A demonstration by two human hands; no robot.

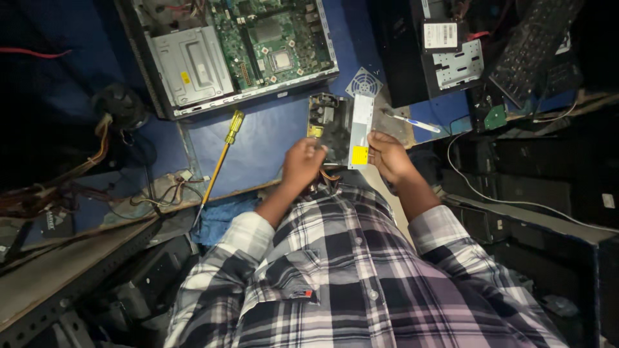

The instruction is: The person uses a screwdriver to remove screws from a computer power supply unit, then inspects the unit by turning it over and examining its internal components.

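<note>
Opened power supply held between both hands over the blue bench.

Left hand (303,162) curled around the near left corner of the power supply (332,127), fingers closed on its exposed side; right hand (389,156) clamped on the near right corner beside the upright grey cover (360,131), probably to steady the box with its insides facing up. Open computer case (232,51) at eleven o'clock, yellow-handled screwdriver (222,154) at nine, pen (416,122) at two. Bare blue bench (264,138) between screwdriver and box; bench edge close under the wrists, dark cases crowding three o'clock.
</note>
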